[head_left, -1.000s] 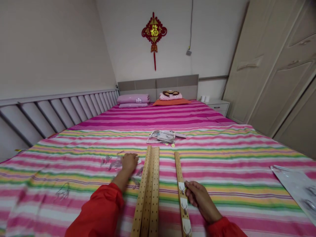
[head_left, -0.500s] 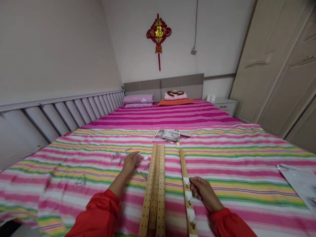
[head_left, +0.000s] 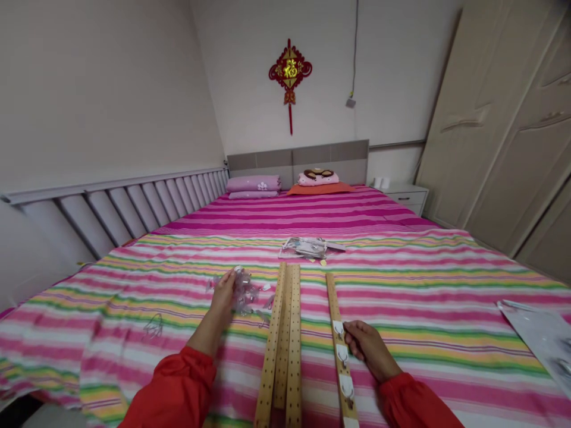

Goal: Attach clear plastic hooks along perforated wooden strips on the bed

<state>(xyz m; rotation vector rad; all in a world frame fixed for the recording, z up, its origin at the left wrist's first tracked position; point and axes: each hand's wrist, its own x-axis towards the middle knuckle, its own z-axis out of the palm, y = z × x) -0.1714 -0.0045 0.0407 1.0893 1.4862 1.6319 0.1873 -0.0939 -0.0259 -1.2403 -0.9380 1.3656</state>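
My left hand (head_left: 224, 292) is over a heap of clear plastic hooks (head_left: 245, 292), its fingers closed on a small white-tipped hook (head_left: 238, 271); the grip is partly hidden. On the right lies a narrow perforated wooden strip (head_left: 332, 297) bearing several white adhesive hooks (head_left: 346, 386) with metal ends. My right hand (head_left: 368, 346) has curled fingers pinching this strip's right edge, beside the farthest white hook (head_left: 338, 329). Between my hands, more perforated wooden strips (head_left: 293, 345) lie side by side, pointing away from me.
Beyond the strips lies a clear plastic packet (head_left: 306, 247) with small yellow pieces near it. A thin wire-like bundle (head_left: 154, 326) rests at left, and another plastic bag (head_left: 537, 339) at right. All lie on a striped bed sheet (head_left: 428, 297). A wardrobe (head_left: 486, 131) stands at right.
My left hand has drawn back slightly to the left, and a white-tipped piece now shows at its fingertips. The right hand stays at the strip. The view has shifted slightly.
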